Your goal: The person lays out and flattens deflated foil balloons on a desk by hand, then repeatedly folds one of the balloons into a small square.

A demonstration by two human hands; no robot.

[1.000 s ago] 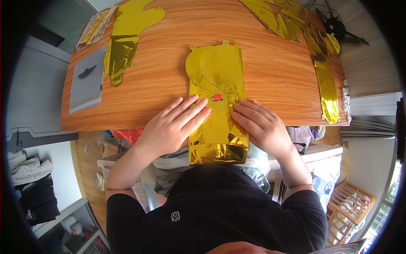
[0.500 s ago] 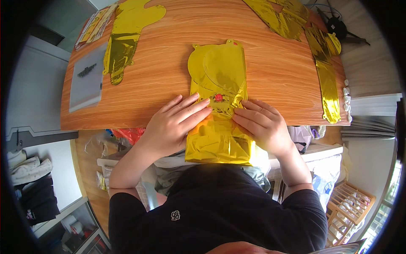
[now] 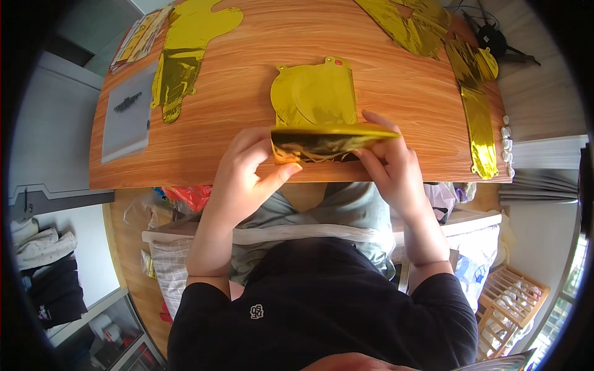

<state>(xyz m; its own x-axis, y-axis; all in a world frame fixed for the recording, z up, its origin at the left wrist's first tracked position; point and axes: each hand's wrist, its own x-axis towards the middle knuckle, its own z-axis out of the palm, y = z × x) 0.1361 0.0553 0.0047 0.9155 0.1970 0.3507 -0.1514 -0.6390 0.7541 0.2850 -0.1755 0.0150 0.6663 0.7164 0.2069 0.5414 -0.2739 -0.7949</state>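
A flat gold foil balloon (image 3: 314,93) lies in the middle of the wooden table, its far end flat with small tabs at the edge. The near part is raised and bent up, so that its dark, shiny side faces me. At the left edge of this raised flap, my left hand (image 3: 244,167) holds it, with the thumb in front and the fingertips hidden behind the foil. My right hand (image 3: 391,157) pinches the flap's right corner between thumb and fingers, its index finger stretched out beyond.
More gold foil balloons lie at the far left (image 3: 179,62) and far right (image 3: 476,117) of the table (image 3: 235,80). A clear plastic sleeve (image 3: 127,117) sits on the left, below several paper packets (image 3: 139,37). Small white pieces (image 3: 507,145) line the right edge near a black stand (image 3: 494,40).
Both hands have gone from lying flat on the foil to gripping it. The near end, which hung over the table edge toward my lap, has been lifted and bent up over the table.
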